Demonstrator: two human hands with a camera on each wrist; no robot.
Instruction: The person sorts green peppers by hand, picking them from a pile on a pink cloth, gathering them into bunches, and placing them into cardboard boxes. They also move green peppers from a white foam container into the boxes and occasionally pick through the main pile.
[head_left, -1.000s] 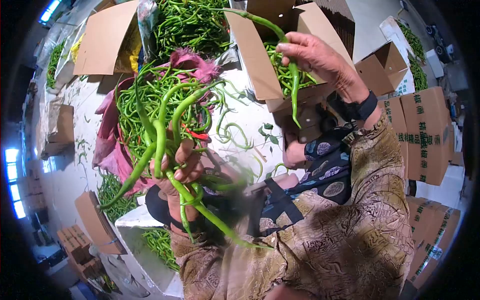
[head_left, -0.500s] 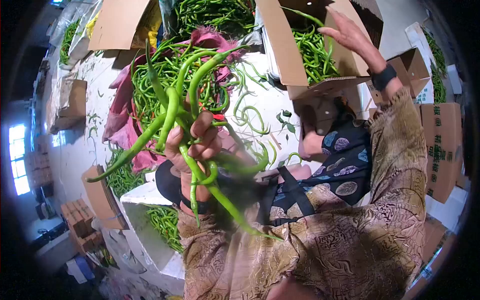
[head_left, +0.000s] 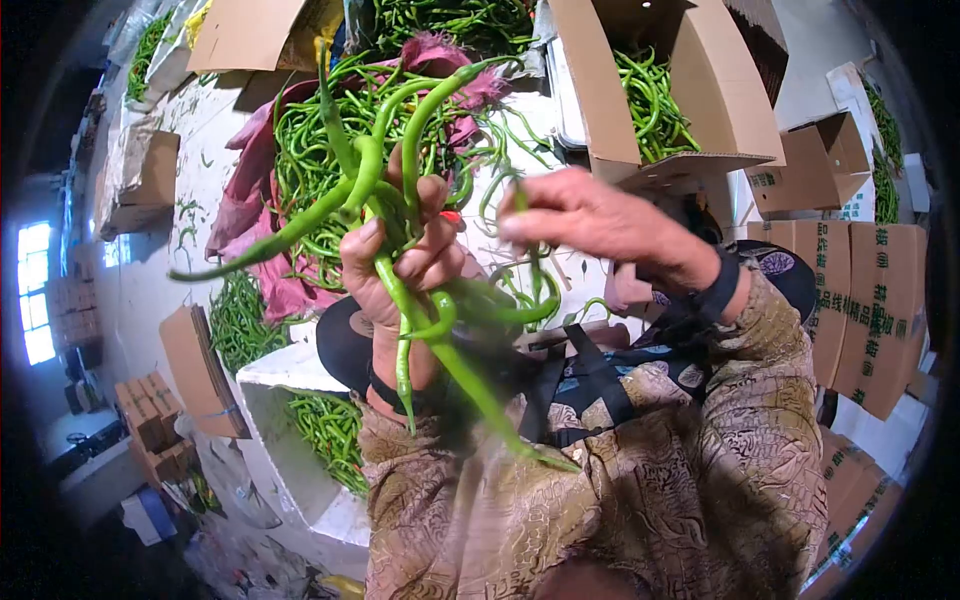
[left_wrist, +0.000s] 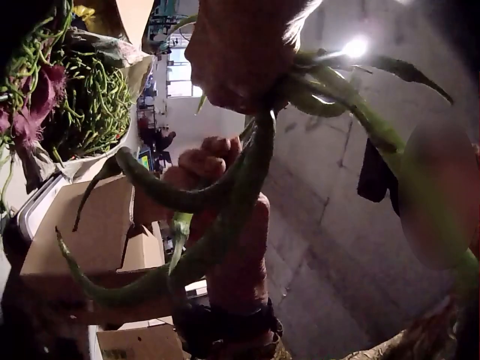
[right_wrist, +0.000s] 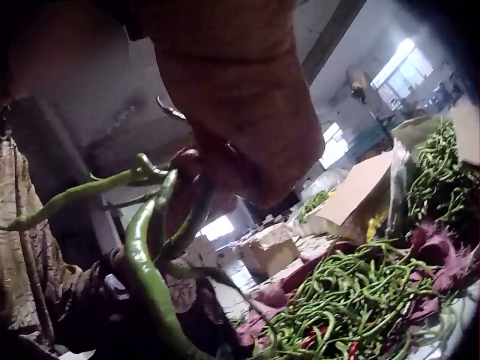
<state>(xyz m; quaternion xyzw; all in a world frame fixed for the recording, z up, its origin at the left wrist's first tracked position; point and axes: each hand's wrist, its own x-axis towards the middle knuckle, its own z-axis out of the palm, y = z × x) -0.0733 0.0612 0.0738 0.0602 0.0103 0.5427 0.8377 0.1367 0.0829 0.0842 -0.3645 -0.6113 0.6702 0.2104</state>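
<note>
In the head view my left hand (head_left: pixel 405 250) grips a bunch of long green chili peppers (head_left: pixel 365 180) by the middle, with ends sticking out on both sides. My right hand (head_left: pixel 600 220) is just right of the bunch, its fingers blurred, thumb and forefinger together at a slim green chili pepper (head_left: pixel 543 285). In the left wrist view, the curled fingers of the right hand (left_wrist: pixel 217 165) show behind two dark, curved peppers. The right wrist view shows peppers (right_wrist: pixel 146 262) hanging below the hand, which hides its own fingertips.
A pink cloth (head_left: pixel 235 230) under a heap of peppers (head_left: pixel 310 170) lies ahead. At the upper right stands an open cardboard box (head_left: pixel 735 110) with peppers (head_left: pixel 650 110) inside. A white foam box (head_left: pixel 265 440) is at the lower left, and printed cartons (head_left: pixel 880 310) stand at right.
My right hand let go of a green chili pepper at the cardboard box, then came back down and left to the bunch. The left hand kept its grip. The view shifted.
</note>
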